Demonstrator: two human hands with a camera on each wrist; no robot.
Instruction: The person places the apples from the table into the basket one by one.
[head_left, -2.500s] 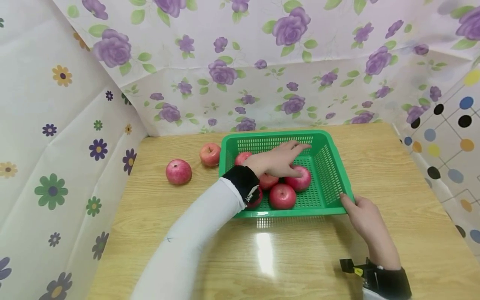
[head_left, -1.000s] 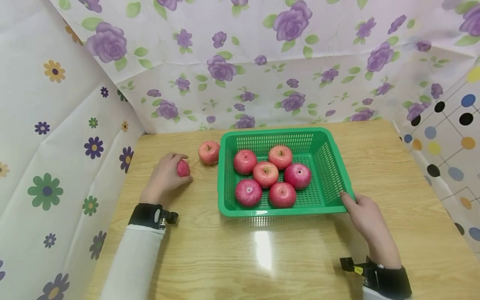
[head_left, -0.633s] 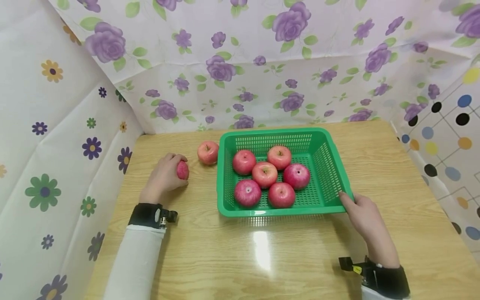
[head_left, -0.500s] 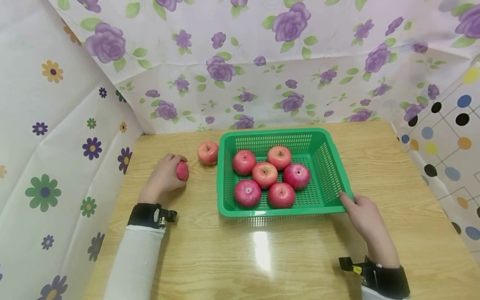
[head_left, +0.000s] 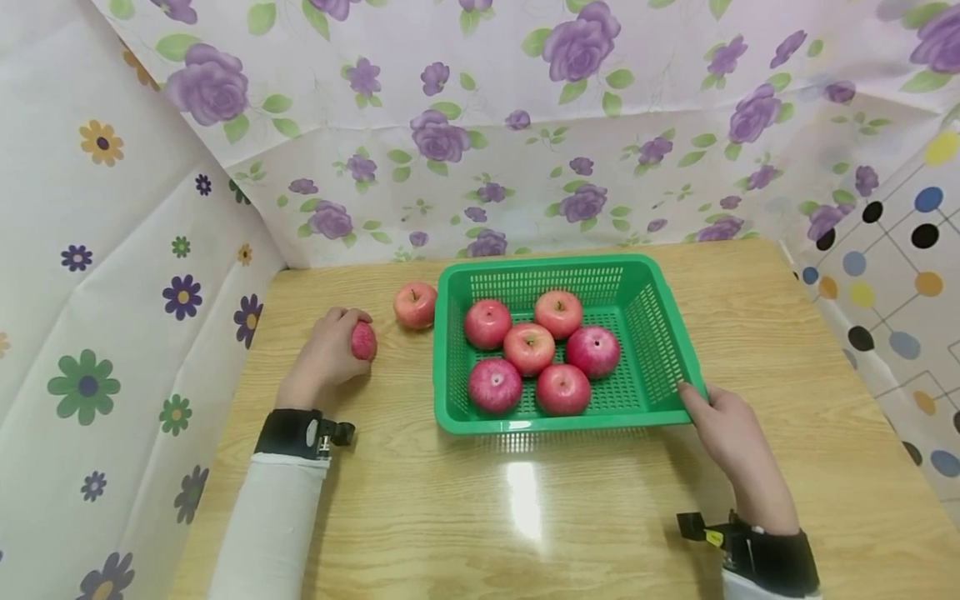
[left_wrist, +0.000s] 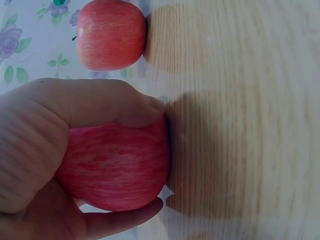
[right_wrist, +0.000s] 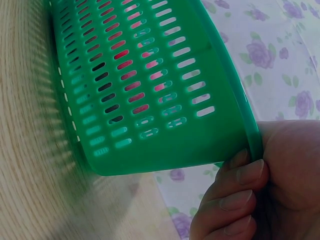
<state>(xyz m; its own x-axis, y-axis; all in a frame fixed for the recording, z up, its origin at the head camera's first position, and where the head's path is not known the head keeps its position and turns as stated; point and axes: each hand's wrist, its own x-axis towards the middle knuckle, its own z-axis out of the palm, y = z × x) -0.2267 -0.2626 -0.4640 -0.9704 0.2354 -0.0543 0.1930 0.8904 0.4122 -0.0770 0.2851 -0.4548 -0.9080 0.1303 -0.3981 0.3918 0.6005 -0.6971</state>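
My left hand (head_left: 324, 357) grips a dark red apple (head_left: 364, 342) on the table, left of the basket. In the left wrist view the thumb and fingers wrap that apple (left_wrist: 117, 167) from both sides. A lighter apple (head_left: 416, 305) stands just beyond it, close to the basket's left wall. My right hand (head_left: 731, 429) pinches the near right corner of the green plastic basket (head_left: 562, 423), thumb over the rim and fingers curled beneath, as the right wrist view shows. Several red and pink apples lie inside the basket, one of them a streaked apple (head_left: 495, 386) at the near left.
The wooden table (head_left: 420, 517) carries everything. A flowered sheet (head_left: 517, 183) hangs behind its far edge. Another patterned sheet (head_left: 135, 333) rises along the left, and a dotted one (head_left: 892, 308) along the right.
My left hand has left the basket, moved left and closed round the dark red apple on the table. The right hand has stayed on the basket's corner.
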